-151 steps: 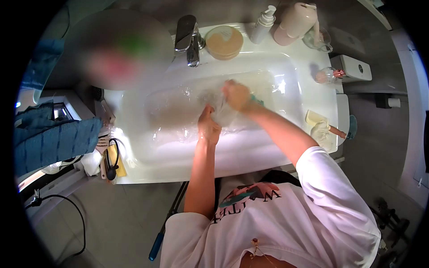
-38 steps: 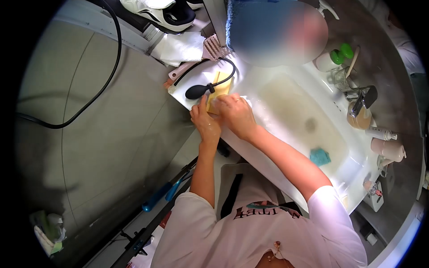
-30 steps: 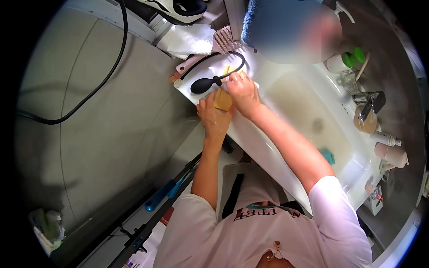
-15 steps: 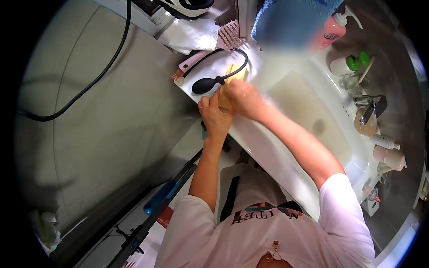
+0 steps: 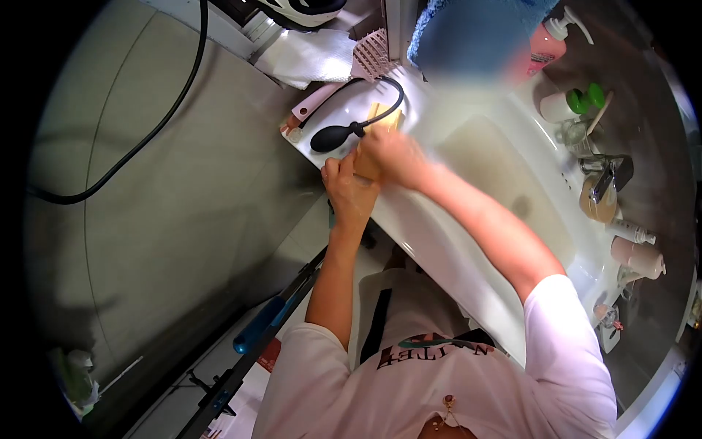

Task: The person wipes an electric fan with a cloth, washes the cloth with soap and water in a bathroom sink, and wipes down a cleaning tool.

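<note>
- Yellow board (image 5: 368, 165) lay on the flat corner of the sink (image 5: 418, 245), seemingly for firm support.
- Your left hand (image 5: 349, 192) curled around its near end, probably bracing it.
- Your right hand (image 5: 395, 155) bunched over its middle; blur hid whether it held anything.
- Black bulb (image 5: 330, 138) sat alongside, its tube (image 5: 401, 94) crossing the board.

The yellow board (image 5: 390, 122) before you looks smooth, though you cannot tell whether it is plastic or wood. Your washbasin (image 5: 420, 238) has the smooth gloss of white ceramic, and the squeeze bulb (image 5: 329, 139) resembles dull black rubber. You also have a pink plastic hairbrush (image 5: 371, 53), a rough, fluffy cloth towel (image 5: 430, 31) and a shiny metal tap (image 5: 605, 181).
</note>
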Available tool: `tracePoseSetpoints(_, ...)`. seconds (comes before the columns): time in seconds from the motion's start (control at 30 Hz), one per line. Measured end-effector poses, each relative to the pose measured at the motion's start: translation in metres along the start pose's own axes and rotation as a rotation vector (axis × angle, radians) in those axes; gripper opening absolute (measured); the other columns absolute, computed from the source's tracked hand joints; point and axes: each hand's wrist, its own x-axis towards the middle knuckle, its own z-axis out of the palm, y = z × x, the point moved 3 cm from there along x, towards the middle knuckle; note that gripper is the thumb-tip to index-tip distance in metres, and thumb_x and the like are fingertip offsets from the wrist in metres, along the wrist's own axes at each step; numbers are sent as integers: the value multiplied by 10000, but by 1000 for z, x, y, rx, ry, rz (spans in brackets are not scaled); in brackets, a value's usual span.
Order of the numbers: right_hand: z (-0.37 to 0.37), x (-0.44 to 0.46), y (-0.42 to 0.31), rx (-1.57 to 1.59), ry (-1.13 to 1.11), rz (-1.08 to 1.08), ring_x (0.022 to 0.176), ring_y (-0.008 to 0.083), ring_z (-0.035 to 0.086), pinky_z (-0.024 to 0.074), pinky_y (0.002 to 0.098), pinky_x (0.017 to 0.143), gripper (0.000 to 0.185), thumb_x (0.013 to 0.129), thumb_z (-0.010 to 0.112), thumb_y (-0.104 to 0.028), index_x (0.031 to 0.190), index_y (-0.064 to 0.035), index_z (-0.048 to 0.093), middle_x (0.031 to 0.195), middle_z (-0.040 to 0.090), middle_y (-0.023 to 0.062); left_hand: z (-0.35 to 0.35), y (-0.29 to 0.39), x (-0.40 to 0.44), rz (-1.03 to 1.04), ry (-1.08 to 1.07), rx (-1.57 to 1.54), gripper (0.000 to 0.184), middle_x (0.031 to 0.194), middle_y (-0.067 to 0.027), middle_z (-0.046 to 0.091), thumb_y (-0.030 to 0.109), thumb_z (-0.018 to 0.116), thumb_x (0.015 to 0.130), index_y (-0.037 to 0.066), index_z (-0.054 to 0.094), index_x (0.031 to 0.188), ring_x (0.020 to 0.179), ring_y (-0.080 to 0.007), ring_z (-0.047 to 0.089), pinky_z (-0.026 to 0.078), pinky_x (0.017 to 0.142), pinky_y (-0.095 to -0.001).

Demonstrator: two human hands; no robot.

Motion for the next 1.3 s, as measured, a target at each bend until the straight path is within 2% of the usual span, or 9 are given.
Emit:
tracePoseSetpoints(0.1,-18,13,22,-170,258,80,751,284,563,477,389,604,116,708,535,-107,810,-54,548,779,520,131,-2,6,1,-17,7,38,543,803,-83,440,143,785,492,15,594,984,808,-278,449,401,721,-366)
tracePoseSetpoints(0.33,-10,-6,-11,-5,53,-118,717,290,565,472,371,586,140,716,533,-118,846,-89,573,814,508,134,0,0,-1,-6,14,46,542,807,-79,444,149,785,488,10,595,977,795,-273,453,403,714,-362)
tracePoseSetpoints(0.53,-11,-2,-1,-184,134,85,804,279,556,483,358,618,225,641,614,-84,859,-60,562,822,503,125,0,1,0,-1,34,65,538,816,-82,465,152,792,482,37,608,974,786,-271,473,413,700,-367)
tracePoseSetpoints(0.67,-16,-28,-6,205,-59,86,788,247,540,440,343,672,164,681,582,-61,831,-35,519,801,503,105,-1,-1,-4,20,54,51,545,795,-87,475,161,798,480,40,608,976,774,-267,486,420,690,-363)
tracePoseSetpoints(0.8,-46,-79,18,1574,189,608,830,102,520,429,251,732,116,844,510,-127,942,-64,507,880,560,20,-9,14,-1,-41,-65,117,572,827,-113,493,170,801,489,33,591,1003,790,-270,490,418,718,-358)
tracePoseSetpoints(0.97,-84,-141,7,1924,483,729,825,95,538,435,242,726,119,881,491,-174,969,-94,494,893,558,6,-10,86,-19,-2,-7,-330,401,953,-113,537,155,660,760,-6,503,1092,906,-214,498,397,760,-291)
tracePoseSetpoints(1.07,-86,-174,10,1883,565,708,827,91,540,438,242,718,137,882,489,-195,972,-91,495,886,561,-5,33,120,-43,-493,-578,-1136,261,858,-40,553,164,589,831,13,527,1034,814,-117,492,386,724,-233)
tracePoseSetpoints(1.2,-104,-212,16,1437,829,714,748,68,470,394,245,664,127,889,480,-182,861,-68,527,804,536,-18,51,156,-50,-327,-640,-1190,161,769,22,530,198,522,878,39,528,902,731,-51,452,363,662,-191)
tracePoseSetpoints(1.3,-114,-232,15,883,954,839,673,113,458,388,288,613,148,890,456,-154,820,-36,511,723,510,31,76,177,-69,-537,-662,-1304,181,697,31,479,200,484,896,72,467,770,619,-40,391,318,553,-195)
